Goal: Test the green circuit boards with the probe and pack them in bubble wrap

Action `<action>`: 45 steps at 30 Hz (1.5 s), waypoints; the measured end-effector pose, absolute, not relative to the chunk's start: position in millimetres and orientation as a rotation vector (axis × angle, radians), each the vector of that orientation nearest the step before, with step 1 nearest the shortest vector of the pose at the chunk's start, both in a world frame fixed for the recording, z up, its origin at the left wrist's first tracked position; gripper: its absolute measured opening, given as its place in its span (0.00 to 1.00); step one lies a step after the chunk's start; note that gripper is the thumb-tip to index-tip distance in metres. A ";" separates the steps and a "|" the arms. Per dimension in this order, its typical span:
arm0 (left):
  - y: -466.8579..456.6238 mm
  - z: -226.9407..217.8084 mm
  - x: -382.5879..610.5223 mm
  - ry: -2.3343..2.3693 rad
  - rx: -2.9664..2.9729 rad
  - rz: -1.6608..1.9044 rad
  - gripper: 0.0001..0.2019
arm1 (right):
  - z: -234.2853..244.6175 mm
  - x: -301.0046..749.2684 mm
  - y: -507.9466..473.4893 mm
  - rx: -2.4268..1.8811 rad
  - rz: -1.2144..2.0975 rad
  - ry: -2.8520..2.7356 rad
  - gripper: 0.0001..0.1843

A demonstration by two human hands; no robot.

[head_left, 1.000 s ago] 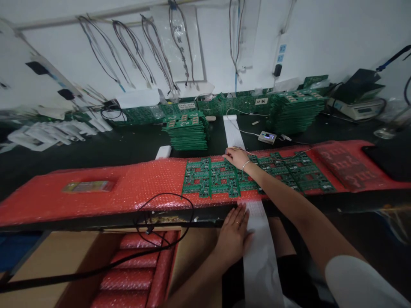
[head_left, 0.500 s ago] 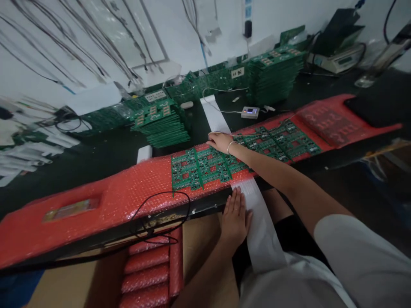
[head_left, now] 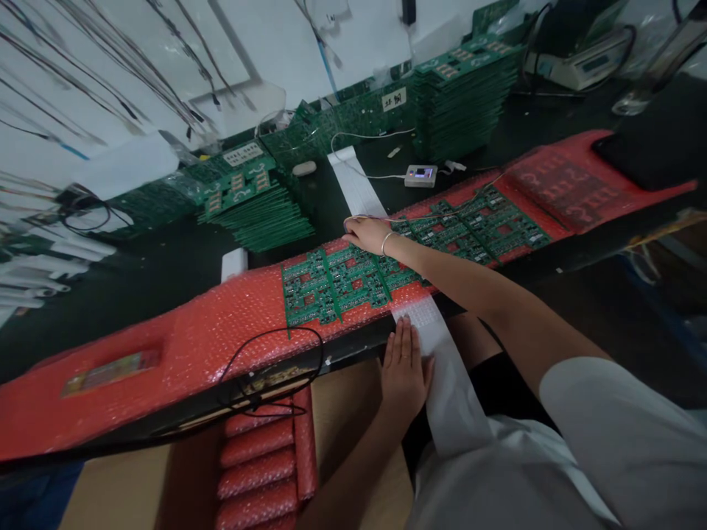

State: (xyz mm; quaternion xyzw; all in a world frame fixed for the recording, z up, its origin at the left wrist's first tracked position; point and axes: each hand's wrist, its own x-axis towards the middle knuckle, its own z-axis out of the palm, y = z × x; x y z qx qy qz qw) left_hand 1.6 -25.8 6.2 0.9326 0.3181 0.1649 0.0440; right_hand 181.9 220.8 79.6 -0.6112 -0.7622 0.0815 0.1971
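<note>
Circuit boards [head_left: 367, 296] lie along the bubble wrap [head_left: 232, 309]; at its far edge our right hand [head_left: 369, 234] has curled fingers, on what we cannot tell; by its near edge our left hand [head_left: 405, 375], flat against the white strip [head_left: 450, 390], gripping nothing, should press evenly.

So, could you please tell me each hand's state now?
Left hand: open, laid on the white strip.
Right hand: curled at the wire; grip cannot be told.
</note>
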 end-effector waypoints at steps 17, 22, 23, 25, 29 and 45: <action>25.3 19.3 -5.1 0.963 2.545 0.897 0.10 | 64.5 186.0 229.1 -1.680 0.262 -2.063 0.11; 26.3 17.2 -8.1 0.897 2.481 0.900 0.09 | 63.2 186.1 230.5 -1.662 0.253 -2.064 0.11; 26.5 17.4 -9.0 0.885 2.477 0.910 0.08 | 63.8 186.0 230.1 -1.669 0.257 -2.065 0.11; 26.7 18.0 -10.3 0.883 2.462 0.924 0.08 | 65.9 185.6 228.7 -1.685 0.263 -2.067 0.11; 26.3 20.1 -10.3 0.915 2.406 0.960 0.08 | 70.8 185.2 225.5 -1.665 0.266 -2.074 0.11; 55.2 75.1 -15.6 1.013 2.318 0.957 0.06 | 67.6 184.5 222.7 -1.626 0.213 -2.051 0.11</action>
